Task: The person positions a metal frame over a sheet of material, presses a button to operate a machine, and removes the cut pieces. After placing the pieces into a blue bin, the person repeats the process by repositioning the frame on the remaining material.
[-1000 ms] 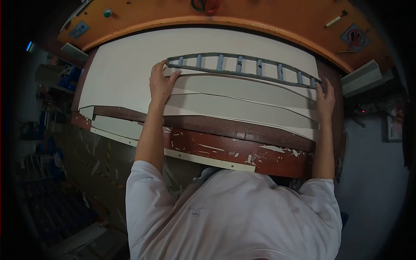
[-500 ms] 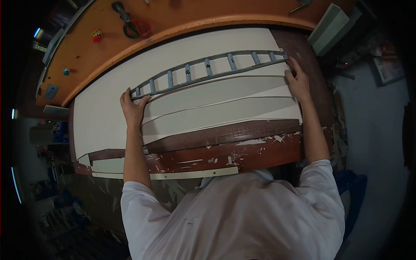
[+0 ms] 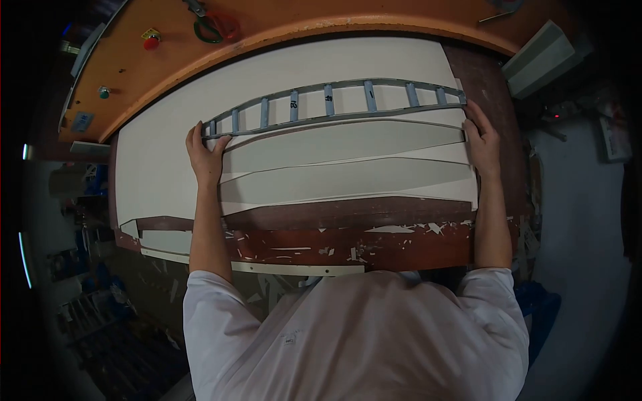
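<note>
A long, ladder-like metal cutting die (image 3: 329, 100) with curved rails, blue-grey crossbars and dark handwritten marks lies on a white sheet (image 3: 160, 167). My left hand (image 3: 206, 160) grips its left end, thumb on the near side and fingers on the far side. At the opposite end, the fingers of my right hand (image 3: 484, 144) close on the tip, with the thumb lower, by the sheet's right edge. Just below the die are two long cut outlines, an upper grey-white panel (image 3: 348, 142) and a lower panel (image 3: 348, 179).
An orange machine beam (image 3: 281, 30) spans the far side, carrying scissors (image 3: 210, 27), a red button (image 3: 152, 43) and a green button (image 3: 103, 92). White scraps (image 3: 391, 229) litter the reddish-brown near edge. A pale angled metal piece (image 3: 542, 60) stands at far right.
The camera view has shifted and turned slightly, so the die appears more level and farther right. Both hands stay on its ends.
</note>
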{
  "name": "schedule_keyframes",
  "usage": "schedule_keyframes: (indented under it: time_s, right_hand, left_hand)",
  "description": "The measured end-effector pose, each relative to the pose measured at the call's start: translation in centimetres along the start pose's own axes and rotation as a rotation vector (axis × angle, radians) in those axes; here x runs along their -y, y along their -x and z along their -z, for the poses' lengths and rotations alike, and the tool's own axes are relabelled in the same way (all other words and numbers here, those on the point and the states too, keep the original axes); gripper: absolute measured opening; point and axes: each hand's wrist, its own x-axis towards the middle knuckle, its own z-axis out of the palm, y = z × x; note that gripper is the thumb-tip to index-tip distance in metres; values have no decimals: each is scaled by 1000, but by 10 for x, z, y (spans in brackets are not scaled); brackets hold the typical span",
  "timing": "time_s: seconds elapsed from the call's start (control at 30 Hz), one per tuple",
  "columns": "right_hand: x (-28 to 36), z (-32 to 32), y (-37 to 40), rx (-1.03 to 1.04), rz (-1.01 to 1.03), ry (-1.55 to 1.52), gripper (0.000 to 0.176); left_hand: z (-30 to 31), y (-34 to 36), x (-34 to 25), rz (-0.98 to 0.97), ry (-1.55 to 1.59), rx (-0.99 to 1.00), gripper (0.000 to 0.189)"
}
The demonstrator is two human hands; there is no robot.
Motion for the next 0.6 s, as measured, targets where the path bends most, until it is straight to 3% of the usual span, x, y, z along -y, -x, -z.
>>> schedule_keyframes:
  time_s: [0.6]
  right_hand:
    - [-7, 5, 0, 41, 18, 34, 50]
  left_hand:
    - [0, 1, -8, 0, -36, -32, 86]
